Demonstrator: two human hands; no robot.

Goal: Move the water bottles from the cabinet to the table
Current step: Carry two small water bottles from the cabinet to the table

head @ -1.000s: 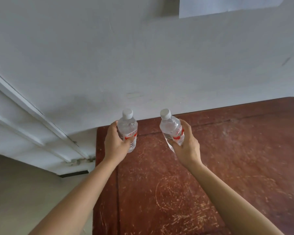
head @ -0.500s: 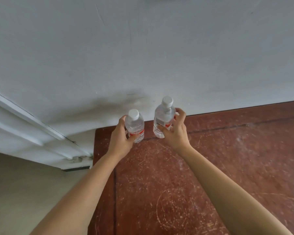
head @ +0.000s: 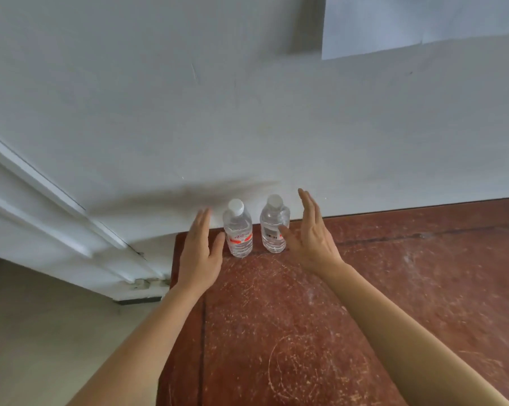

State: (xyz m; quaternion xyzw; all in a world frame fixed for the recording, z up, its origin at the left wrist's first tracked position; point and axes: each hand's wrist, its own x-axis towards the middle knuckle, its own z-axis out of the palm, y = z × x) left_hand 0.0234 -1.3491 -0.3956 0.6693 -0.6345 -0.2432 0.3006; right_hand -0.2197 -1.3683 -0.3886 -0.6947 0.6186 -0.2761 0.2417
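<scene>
My left hand (head: 199, 253): open, fingers straight and the thumb spread wide, gripping nothing. It stands just left of the left bottle (head: 238, 234). The thumb tip is right at the label, and I cannot tell whether it touches.
My right hand (head: 312, 238): also open, fingers straight and pointing up toward the wall (head: 218, 112), holding nothing. It is just right of the right bottle (head: 273, 230). The thumb crosses in front of that bottle's lower half, contact unclear.
Left bottle: upright on the table (head: 364, 303) near its far left corner, clear, with a white cap and a red and white label.
Right bottle: upright just beside the first with a narrow gap between them, white cap on, a printed panel facing me.
Table: red-brown wood, heavily scratched, its far edge against the wall.
Wall: white, with a paler sheet (head: 423, 22) at the upper right.
Left of the table: white trim (head: 57, 218) above a pale floor (head: 42, 332).
</scene>
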